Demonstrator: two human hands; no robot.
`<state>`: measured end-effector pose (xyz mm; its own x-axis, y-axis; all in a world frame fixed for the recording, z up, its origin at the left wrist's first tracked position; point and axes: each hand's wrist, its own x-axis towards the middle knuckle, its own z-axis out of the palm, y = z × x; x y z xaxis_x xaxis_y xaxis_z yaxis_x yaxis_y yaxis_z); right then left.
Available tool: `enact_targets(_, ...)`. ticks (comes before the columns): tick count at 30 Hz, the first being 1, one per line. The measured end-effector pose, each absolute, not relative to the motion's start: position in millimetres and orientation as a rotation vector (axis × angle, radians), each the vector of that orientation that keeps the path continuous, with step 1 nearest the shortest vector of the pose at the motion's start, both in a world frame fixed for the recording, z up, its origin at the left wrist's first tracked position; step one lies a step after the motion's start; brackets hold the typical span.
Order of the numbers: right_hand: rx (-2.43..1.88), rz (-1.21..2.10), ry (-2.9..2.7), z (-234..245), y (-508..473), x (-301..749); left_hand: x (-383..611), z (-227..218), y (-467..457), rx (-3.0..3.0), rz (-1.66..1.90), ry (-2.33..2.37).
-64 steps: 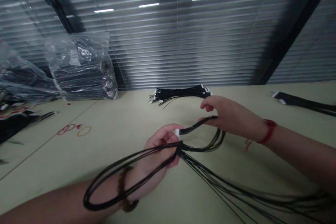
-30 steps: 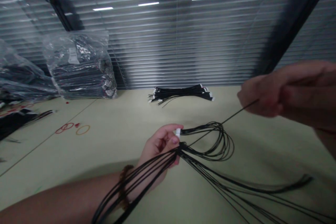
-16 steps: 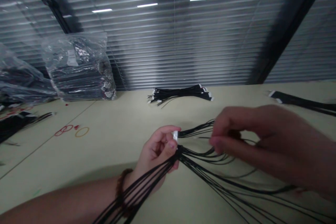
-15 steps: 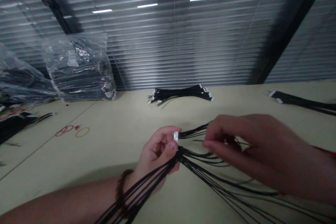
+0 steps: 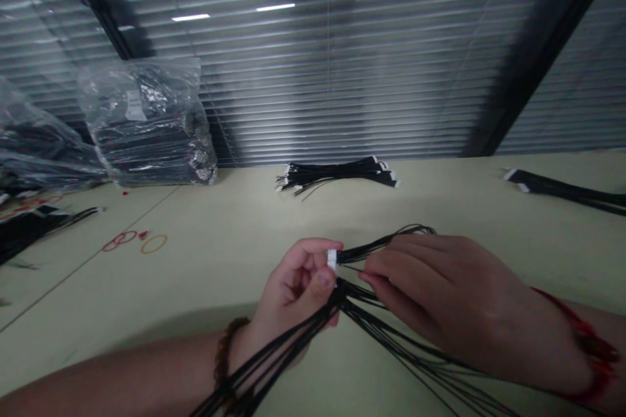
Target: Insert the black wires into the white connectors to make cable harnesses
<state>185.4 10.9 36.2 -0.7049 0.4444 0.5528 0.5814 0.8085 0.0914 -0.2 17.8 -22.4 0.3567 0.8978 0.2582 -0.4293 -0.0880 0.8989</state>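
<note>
My left hand (image 5: 300, 293) pinches a small white connector (image 5: 332, 260) between thumb and fingers. Black wires (image 5: 366, 250) run out of the connector's upper part towards the right. Below the thumb, the same hand also holds a bunch of black wires (image 5: 339, 291), which fans out to the lower left and lower right. My right hand (image 5: 430, 293) is closed, its thumb and forefinger pinching a single thin black wire (image 5: 351, 268) whose end is at or very near the connector. Whether that tip sits inside the connector cannot be made out.
Behind the hands lies a bundle of black wires with white connectors (image 5: 337, 174); another bundle (image 5: 562, 190) is at the right. A clear bag of cables (image 5: 151, 137) stands at the back left, near red rubber bands (image 5: 120, 241) and a yellow one (image 5: 154, 244). Window blinds (image 5: 313, 78) rise behind the table.
My right hand has moved left towards the connector, bringing the pinched wire up to it. My left hand has shifted only slightly and keeps its hold.
</note>
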Motion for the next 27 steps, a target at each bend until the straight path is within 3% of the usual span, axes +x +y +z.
enact_targets(13, -0.795, -0.242, -2.513, 32.1, 12.0, 179.6, -3.3, -23.5, 15.2, 1.287, 1.129, 0.633)
enact_targets(18, -0.906, -0.422, -2.375, 45.0, 9.4, 182.1, -0.4, -26.5, 19.7, 1.216, 1.188, 0.665)
enact_targets(27, -1.01, -0.18, -2.477, 28.6, -8.2, 172.3, 2.4, -21.9, 18.7, 1.262, 1.192, 0.703)
